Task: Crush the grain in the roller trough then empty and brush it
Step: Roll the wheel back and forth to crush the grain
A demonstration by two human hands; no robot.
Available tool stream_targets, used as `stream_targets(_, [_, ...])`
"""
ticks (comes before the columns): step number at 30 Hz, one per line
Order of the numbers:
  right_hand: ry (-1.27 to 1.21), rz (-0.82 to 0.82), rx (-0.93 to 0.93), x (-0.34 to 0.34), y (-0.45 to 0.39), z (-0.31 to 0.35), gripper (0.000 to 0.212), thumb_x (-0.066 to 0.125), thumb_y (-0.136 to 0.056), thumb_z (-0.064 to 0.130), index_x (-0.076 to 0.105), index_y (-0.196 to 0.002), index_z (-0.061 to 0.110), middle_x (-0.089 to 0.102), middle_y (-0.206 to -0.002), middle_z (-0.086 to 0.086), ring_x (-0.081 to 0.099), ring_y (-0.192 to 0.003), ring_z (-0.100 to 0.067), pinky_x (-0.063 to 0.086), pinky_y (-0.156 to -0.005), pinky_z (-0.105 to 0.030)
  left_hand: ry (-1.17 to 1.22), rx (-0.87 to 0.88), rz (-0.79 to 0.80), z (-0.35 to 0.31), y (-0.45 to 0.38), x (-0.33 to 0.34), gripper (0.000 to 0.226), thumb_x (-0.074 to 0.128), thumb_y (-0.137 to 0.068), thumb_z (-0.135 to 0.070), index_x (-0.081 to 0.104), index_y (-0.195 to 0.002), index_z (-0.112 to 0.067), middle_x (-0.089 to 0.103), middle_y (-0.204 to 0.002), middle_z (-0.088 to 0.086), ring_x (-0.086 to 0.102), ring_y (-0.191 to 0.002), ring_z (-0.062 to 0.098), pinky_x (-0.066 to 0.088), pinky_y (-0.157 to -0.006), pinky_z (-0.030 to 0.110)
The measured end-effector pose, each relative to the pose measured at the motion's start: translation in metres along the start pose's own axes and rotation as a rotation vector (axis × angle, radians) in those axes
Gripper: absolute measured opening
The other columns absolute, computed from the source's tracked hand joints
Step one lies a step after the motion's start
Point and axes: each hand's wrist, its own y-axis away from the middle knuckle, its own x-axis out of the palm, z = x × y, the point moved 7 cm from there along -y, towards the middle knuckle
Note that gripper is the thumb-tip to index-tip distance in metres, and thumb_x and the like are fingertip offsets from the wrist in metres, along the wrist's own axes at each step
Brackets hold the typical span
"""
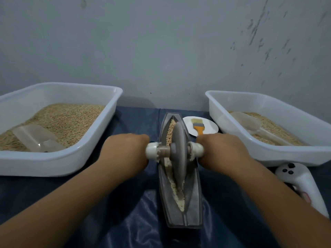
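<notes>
My left hand (125,151) grips one white end of the roller's axle and my right hand (222,151) grips the other, fingers of both curled round the handles and clamped tight; the one grey roller wheel (179,154) stands upright in the one long grey trough (194,194), about midway along it; whole grain (170,130) lies in the groove beyond the wheel, paler crushed grain (176,192) in the groove nearer me; the trough sits lengthwise on the blue cloth (125,212) over the bench, between two white tubs; the left tub (59,158) holds grain and one clear scoop (34,136); the right tub (279,154) holds less grain and one pale spoon-shaped scoop (247,122); one orange-handled brush (198,125) rests on one white plate (209,128) just beyond my right hand; one white controller (302,185) lies beside my right forearm.
</notes>
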Motion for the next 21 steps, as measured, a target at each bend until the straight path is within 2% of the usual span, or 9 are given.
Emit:
stream_targets(3, [0.028,-0.219,0.024,0.007,-0.034,-0.005,0.012,0.06,-0.078,0.029,0.055,-0.089,0.029,0.049,-0.07,0.006,0.062,-0.075,-0.025,0.036,-0.056,-0.029,0.0,-0.012,-0.076,0.001,-0.038,0.011,0.016,0.062,-0.079,-0.034,0.047,-0.079,-0.03,0.049,-0.066,-0.009,0.05,-0.062,0.014,0.037,-0.057,0.027])
stream_targets(6, [0.053,-0.389,0.017,0.006,-0.053,-0.008,0.017,0.066,-0.073,0.027,0.049,-0.075,0.026,0.056,-0.068,0.004,0.061,-0.068,-0.027,0.034,-0.056,-0.03,-0.01,-0.009,-0.126,0.003,-0.067,0.016,0.017,0.065,-0.079,-0.032,0.049,-0.082,-0.027,0.057,-0.074,-0.006,0.054,-0.067,0.019,0.046,-0.064,0.032])
stream_targets(10, [0.067,-0.57,0.007,0.003,-0.049,-0.005,0.026,0.076,-0.058,0.015,0.052,-0.063,0.02,0.059,-0.057,-0.003,0.055,-0.051,-0.029,0.033,-0.051,-0.028,-0.062,0.005,-0.237,0.003,-0.067,0.019,0.026,0.065,-0.076,-0.03,0.04,-0.076,-0.025,0.047,-0.068,-0.005,0.047,-0.06,0.019,0.033,-0.058,0.031])
stream_targets(12, [0.079,-0.607,-0.035,-0.002,-0.043,-0.001,0.041,0.078,-0.05,0.011,0.039,-0.06,0.023,0.053,-0.051,-0.002,0.05,-0.046,-0.028,0.03,-0.05,-0.027,-0.047,-0.004,-0.223,0.004,-0.059,0.022,0.026,0.065,-0.077,-0.032,0.04,-0.076,-0.025,0.045,-0.067,-0.006,0.045,-0.06,0.019,0.029,-0.056,0.03])
stream_targets(14, [0.121,-0.573,-0.068,-0.009,-0.038,0.007,0.049,0.078,-0.048,0.011,0.033,-0.062,0.025,0.039,-0.047,0.003,0.042,-0.044,-0.027,0.027,-0.051,-0.027,-0.013,-0.025,-0.193,0.006,-0.047,0.025,0.024,0.063,-0.079,-0.034,0.04,-0.077,-0.026,0.044,-0.067,-0.007,0.044,-0.06,0.018,0.027,-0.055,0.029])
stream_targets(16, [0.176,-0.458,-0.047,-0.009,-0.032,0.011,0.04,0.074,-0.057,0.015,0.037,-0.065,0.025,0.032,-0.052,0.007,0.039,-0.051,-0.025,0.028,-0.055,-0.029,0.006,-0.043,-0.178,0.006,-0.033,0.023,0.022,0.06,-0.082,-0.032,0.04,-0.077,-0.026,0.042,-0.067,-0.008,0.043,-0.06,0.018,0.027,-0.054,0.029])
stream_targets(19, [0.116,-0.263,-0.022,-0.004,-0.011,0.009,0.019,0.062,-0.076,0.022,0.044,-0.08,0.027,0.059,-0.074,0.003,0.058,-0.071,-0.027,0.033,-0.06,-0.03,-0.034,0.0,-0.166,-0.001,-0.013,0.008,0.019,0.057,-0.082,-0.033,0.04,-0.078,-0.027,0.045,-0.068,-0.008,0.048,-0.062,0.017,0.032,-0.055,0.028])
stream_targets(21, [0.045,-0.128,-0.008,-0.003,0.012,0.006,0.013,0.06,-0.081,0.027,0.049,-0.088,0.027,0.06,-0.08,0.005,0.061,-0.077,-0.022,0.041,-0.06,-0.031,-0.042,0.048,-0.15,-0.007,0.003,-0.004,0.018,0.058,-0.081,-0.035,0.04,-0.077,-0.029,0.045,-0.066,-0.009,0.049,-0.061,0.014,0.035,-0.055,0.028])
